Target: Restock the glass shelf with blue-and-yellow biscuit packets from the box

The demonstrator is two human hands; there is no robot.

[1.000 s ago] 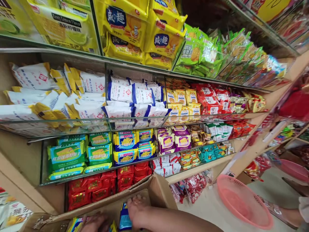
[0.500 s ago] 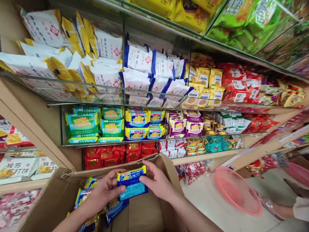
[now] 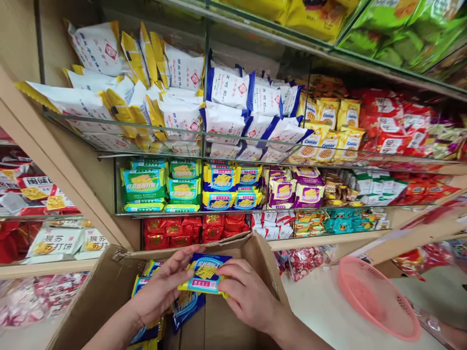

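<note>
Both hands hold one blue-and-yellow biscuit packet (image 3: 206,273) above an open cardboard box (image 3: 222,323). My left hand (image 3: 160,287) pinches its left end, and my right hand (image 3: 248,291) grips its right end with bent fingers. The packet's printed face with a picture of biscuits is turned up. Below it, another blue packet (image 3: 188,308) lies in the box, and more blue-and-yellow packets are partly hidden under my left hand and forearm.
Ahead, glass shelves carry green packets (image 3: 146,184), similar blue-and-yellow packets (image 3: 220,178), purple packets (image 3: 282,192) and white bags (image 3: 229,87). A pink basket (image 3: 377,296) is on the floor at the right. A wooden upright (image 3: 73,160) slants down at the left.
The packet has been turned over, from its plain light-blue side to its printed face. My right hand has moved over its right end. The view has shifted, so the shelves appear further right.
</note>
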